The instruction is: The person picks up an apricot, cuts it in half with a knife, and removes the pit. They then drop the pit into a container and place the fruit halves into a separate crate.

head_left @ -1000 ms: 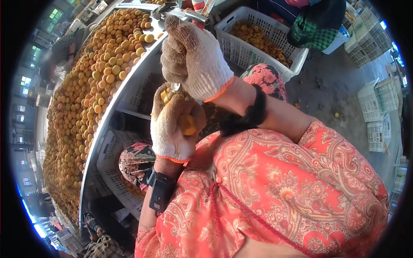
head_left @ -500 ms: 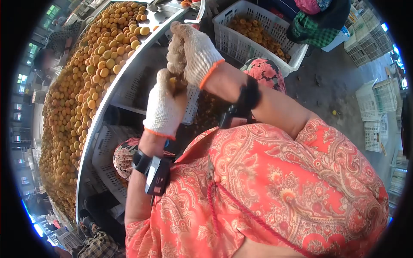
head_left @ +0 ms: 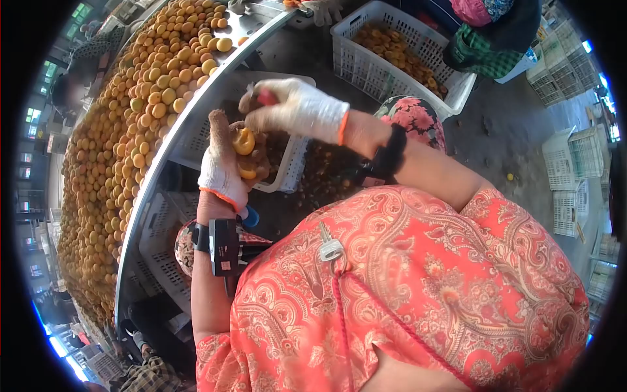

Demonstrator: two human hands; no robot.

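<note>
My left hand [head_left: 225, 157], in a white knit glove with brown-stained fingers, is closed on an opened orange fruit [head_left: 243, 141] whose hollow inside shows. A second yellow-orange piece [head_left: 247, 171] sits lower in the same palm. Just above and to the right, my right hand [head_left: 287, 104], also gloved, has its fingers bent round a small red object [head_left: 266, 97]; its shape is mostly hidden. Both hands are over a white crate [head_left: 287, 163] beside the table. Whole orange fruits [head_left: 157, 98] are heaped on the metal-edged table at the left.
A white crate [head_left: 450, 98] of opened fruit stands at the upper right, beside a person in a green checked sleeve [head_left: 473, 52]. Stacked crates [head_left: 565, 157] are at the far right. The table's metal rim [head_left: 153, 178] curves along my left side.
My hands have come apart. The left has moved down and left and turned to show the opened fruit; the right has lowered and turned, and a red object now shows in it.
</note>
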